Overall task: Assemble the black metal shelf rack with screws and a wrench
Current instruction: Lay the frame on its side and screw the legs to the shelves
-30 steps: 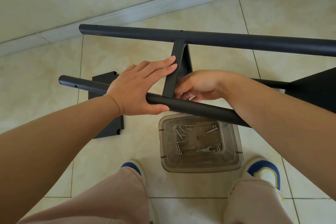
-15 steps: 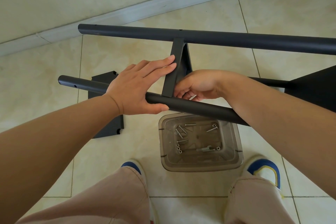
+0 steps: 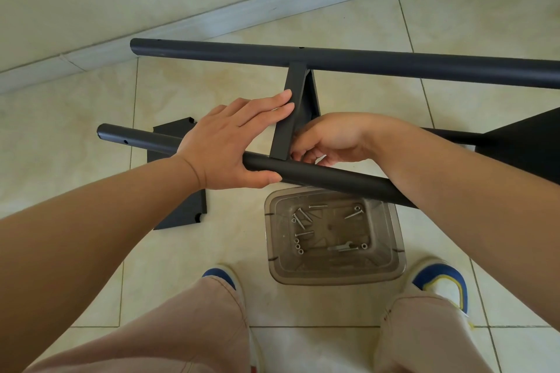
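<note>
Two black tubes of the rack lie across the floor, the far tube (image 3: 394,62) and the near tube (image 3: 333,177). A black shelf panel (image 3: 291,118) stands on edge between them. My left hand (image 3: 224,142) rests over the near tube, its straight fingers touching the panel's edge and its thumb along the tube's near side. My right hand (image 3: 330,139) has its fingers curled at the joint of panel and near tube, pinching what looks like a small screw, mostly hidden. Loose screws (image 3: 303,216) and a small wrench (image 3: 342,248) lie in a clear plastic box (image 3: 391,269).
Another black panel (image 3: 185,209) lies flat on the tiles under my left forearm. A black shelf (image 3: 527,142) is fixed to the tubes at the right edge. The wall's skirting (image 3: 242,12) runs behind the rack. My shoes (image 3: 439,281) flank the box.
Almost nothing has moved. Both hands stay at the joint, and the fingers of my right hand shift slightly there.
</note>
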